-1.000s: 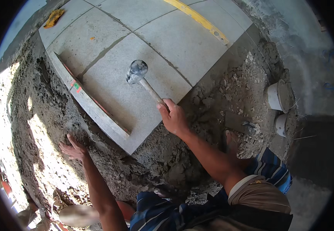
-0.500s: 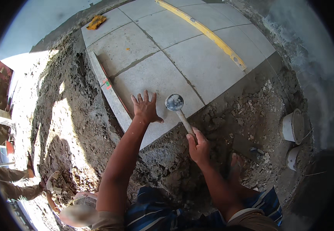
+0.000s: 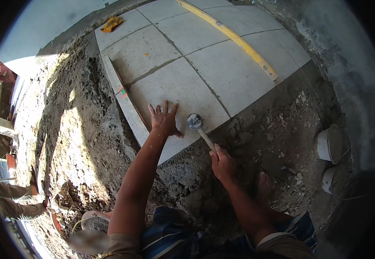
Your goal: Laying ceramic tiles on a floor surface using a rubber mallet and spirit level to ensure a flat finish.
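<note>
My left hand (image 3: pixel 164 122) rests with spread fingers on the near grey floor tile (image 3: pixel 176 86). In my right hand (image 3: pixel 223 165) is the wooden handle of a mallet (image 3: pixel 194 121). Its round dark head, dusted white, is over the same tile, just right of my left hand; whether it touches the tile I cannot tell. Along the tile's left edge lies a long straight bar (image 3: pixel 132 115) with a small green and red mark.
A yellow spirit level (image 3: pixel 240 42) lies across the farther tiles. An orange-yellow sponge or rag (image 3: pixel 112 24) sits at the far left corner. Rough mortar and rubble (image 3: pixel 282 129) border the tiles. Two pale buckets (image 3: pixel 324 144) stand at right. Another person's legs (image 3: pixel 12 199) show at far left.
The mallet head has come slightly down and toward me over the tile. My left hand stays spread in nearly the same place.
</note>
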Tool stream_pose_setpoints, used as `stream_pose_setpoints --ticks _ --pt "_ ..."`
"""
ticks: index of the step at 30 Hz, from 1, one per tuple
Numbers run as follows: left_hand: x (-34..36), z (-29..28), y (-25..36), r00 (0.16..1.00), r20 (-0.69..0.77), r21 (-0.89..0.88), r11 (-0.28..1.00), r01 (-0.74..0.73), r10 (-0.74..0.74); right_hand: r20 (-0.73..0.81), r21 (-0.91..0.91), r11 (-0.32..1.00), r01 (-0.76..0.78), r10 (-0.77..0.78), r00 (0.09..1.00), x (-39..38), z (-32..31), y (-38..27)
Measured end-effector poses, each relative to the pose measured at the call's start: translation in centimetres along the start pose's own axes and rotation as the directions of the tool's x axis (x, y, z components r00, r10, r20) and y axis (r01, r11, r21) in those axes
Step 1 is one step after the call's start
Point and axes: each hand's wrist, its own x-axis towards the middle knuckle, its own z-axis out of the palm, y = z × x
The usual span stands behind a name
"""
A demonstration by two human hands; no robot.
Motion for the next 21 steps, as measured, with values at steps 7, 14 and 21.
stream_pose_setpoints --ticks 7,14,21 --pt "1.8 -0.9 -1.6 1.000 0.014 -0.018 1.000 0.018 -0.018 -0.052 0.121 0.991 0.059 -0.053 0.997 4.7 -0.5 -2.2" --pt "2.7 -1.0 -2.2 1.000 0.012 -0.029 1.000 -0.008 0.008 -0.068 0.153 0.988 0.015 -0.005 0.998 13.3 2.2 -4.8" --pt "3.0 -0.7 -2.0 1.000 -0.019 -0.061 0.998 -0.021 0.020 -0.069 -0.039 0.998 -0.052 0.049 0.996 16.5 6.5 -2.2"
